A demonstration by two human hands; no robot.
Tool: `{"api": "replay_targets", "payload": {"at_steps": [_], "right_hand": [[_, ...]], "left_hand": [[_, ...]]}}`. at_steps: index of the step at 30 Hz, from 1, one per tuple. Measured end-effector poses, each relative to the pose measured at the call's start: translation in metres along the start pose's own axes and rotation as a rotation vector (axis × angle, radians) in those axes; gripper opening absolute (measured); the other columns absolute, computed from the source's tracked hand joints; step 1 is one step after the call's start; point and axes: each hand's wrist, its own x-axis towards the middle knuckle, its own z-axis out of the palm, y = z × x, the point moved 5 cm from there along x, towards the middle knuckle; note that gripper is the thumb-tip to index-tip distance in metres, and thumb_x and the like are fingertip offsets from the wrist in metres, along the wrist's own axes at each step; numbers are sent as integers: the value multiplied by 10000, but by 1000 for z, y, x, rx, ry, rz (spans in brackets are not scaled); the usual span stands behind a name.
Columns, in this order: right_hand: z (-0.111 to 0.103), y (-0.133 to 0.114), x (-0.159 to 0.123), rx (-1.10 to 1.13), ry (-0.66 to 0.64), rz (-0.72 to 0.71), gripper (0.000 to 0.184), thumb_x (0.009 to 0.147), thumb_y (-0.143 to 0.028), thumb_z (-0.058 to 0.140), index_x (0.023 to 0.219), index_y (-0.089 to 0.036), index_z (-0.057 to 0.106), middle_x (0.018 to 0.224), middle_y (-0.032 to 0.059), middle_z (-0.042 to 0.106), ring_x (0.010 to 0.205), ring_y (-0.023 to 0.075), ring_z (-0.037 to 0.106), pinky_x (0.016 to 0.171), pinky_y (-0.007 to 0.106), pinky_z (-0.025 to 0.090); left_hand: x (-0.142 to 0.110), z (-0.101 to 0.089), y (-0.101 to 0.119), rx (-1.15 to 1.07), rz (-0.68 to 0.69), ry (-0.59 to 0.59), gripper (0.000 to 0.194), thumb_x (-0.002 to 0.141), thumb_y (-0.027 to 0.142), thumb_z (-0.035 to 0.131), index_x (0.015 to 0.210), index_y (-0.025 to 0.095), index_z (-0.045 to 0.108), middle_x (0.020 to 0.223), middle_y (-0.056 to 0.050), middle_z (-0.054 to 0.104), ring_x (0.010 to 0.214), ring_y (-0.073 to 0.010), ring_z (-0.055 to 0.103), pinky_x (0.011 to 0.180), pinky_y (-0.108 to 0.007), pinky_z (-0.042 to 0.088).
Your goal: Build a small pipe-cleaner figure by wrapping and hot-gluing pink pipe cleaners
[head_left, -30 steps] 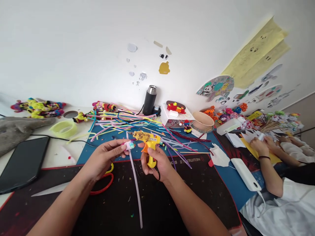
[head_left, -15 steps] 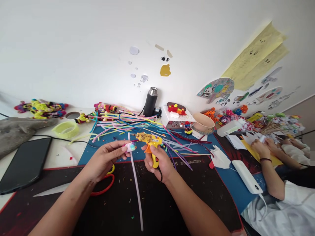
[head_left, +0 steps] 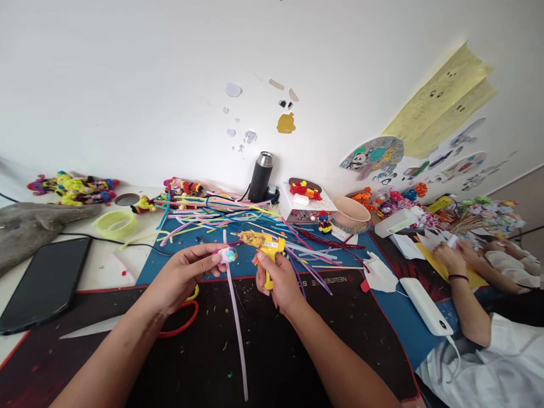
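Pinched in my left hand (head_left: 198, 269) is a small bundle of coiled pipe cleaner (head_left: 228, 255), pale pink with blue and other bright colours at one end. A long pale lilac pipe cleaner (head_left: 237, 323) crosses at the bundle and hangs down over the dark mat. My right hand (head_left: 278, 280) grips a yellow glue gun (head_left: 264, 243) by its handle, fingers at the orange trigger. The gun's stained nozzle points left, just above and right of the bundle, apart from it. Scissors (head_left: 181, 323) with red and yellow handles lie partly hidden behind my left forearm.
Loose pipe cleaners (head_left: 212, 207) are heaped behind my hands. A black flask (head_left: 260, 177), a white box (head_left: 291, 211) and a beige bowl (head_left: 352, 212) stand along the wall. At left lies a black phone (head_left: 46, 283). A co-worker's arm (head_left: 467, 306) and a white power bank (head_left: 426, 306) are at right.
The glue gun has shifted slightly right, away from the bundle, and my right fingers have changed position on its handle. My left hand keeps its hold on the bundle. The view has moved a little.
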Motion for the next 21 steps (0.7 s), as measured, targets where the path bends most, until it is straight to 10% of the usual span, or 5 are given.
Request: {"api": "replay_targets", "payload": {"at_steps": [21], "right_hand": [[-2, -10, -1, -267, 110, 14, 497, 826, -673, 751, 762, -200, 614, 434, -56, 508, 372, 102, 400, 387, 232, 310]], "left_hand": [[-2, 2, -3, 5, -50, 8, 471, 486, 436, 1082, 871, 228, 907, 857, -75, 850, 681, -183, 724, 701, -277, 617]]}}
